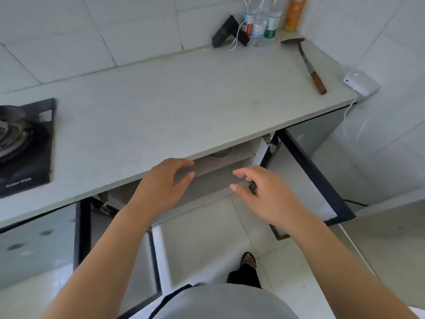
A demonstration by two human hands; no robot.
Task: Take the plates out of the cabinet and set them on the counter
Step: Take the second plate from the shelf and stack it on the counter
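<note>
The cabinet (232,171) under the grey counter (161,107) stands with both doors swung open. On its upper shelf, just below the counter's edge, the rim of a white dish (220,154) shows; the rest is hidden. My left hand (163,183) hovers in front of the cabinet opening with fingers loosely curved and holds nothing. My right hand (262,192) hovers to the right of it, fingers loosely spread toward the opening, also holding nothing.
The right cabinet door (308,178) juts out beside my right arm; the left door (151,256) hangs below my left arm. A gas hob (25,146) sits at the counter's left. A spatula (308,63), bottles (259,21) and a black object (227,31) stand at the back right.
</note>
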